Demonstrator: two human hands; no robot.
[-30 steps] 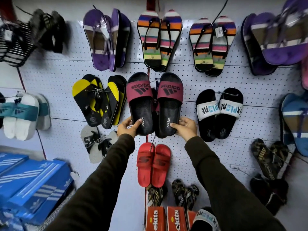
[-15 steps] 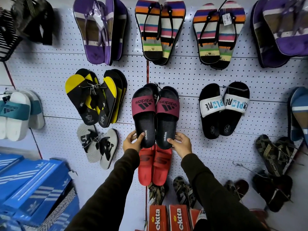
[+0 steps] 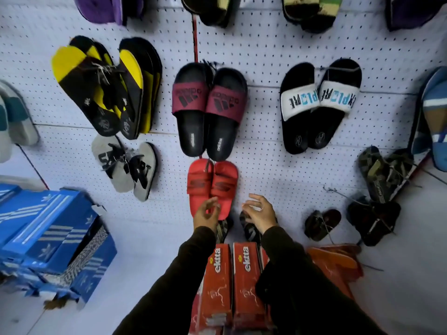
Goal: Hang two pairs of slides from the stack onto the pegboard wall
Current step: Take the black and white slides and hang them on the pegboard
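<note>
Two "ekita" boxes (image 3: 232, 284) below hands.

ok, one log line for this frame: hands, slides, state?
left hand: open, empty | right hand: open, empty | maroon-strap slides: hanging on pegboard, untouched | red slides: hanging below

One head-worn wide-angle view looks forward and down, close to the pegboard wall (image 3: 266, 52). Both dark sleeves reach in from the bottom edge.

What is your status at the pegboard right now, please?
Left hand open, empty, in front of the red slides. Right hand open, empty. Maroon-strap slides hanging on the pegboard, untouched. Nothing in the way.
</note>
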